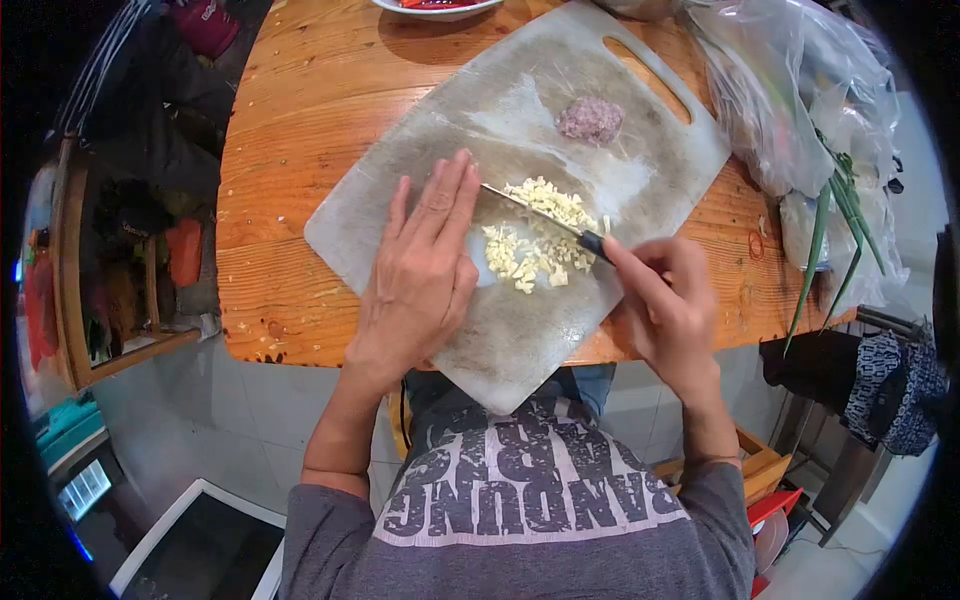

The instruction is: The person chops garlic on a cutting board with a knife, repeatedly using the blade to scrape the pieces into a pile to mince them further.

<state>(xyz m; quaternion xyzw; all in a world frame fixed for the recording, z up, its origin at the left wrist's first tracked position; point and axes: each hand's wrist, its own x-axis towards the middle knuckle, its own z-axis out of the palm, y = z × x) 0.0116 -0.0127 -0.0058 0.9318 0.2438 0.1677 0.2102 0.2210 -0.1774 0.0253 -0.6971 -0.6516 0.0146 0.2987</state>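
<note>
My right hand is wrapped round the dark handle of a knife, whose blade points up and left across the cutting board. Under and around the blade lies a pile of chopped garlic, pale yellow and in small bits. My left hand lies with its fingers stretched out, fingertips right at the knife's tip. Beneath both is a worn grey cutting board, set at a slant, one corner jutting past the table's front edge. A clump of purplish minced food sits on its upper part.
The wooden table bears a bowl with red contents at the far edge. Clear plastic bags and green onion leaves lie at the right. A rubber band is near the board.
</note>
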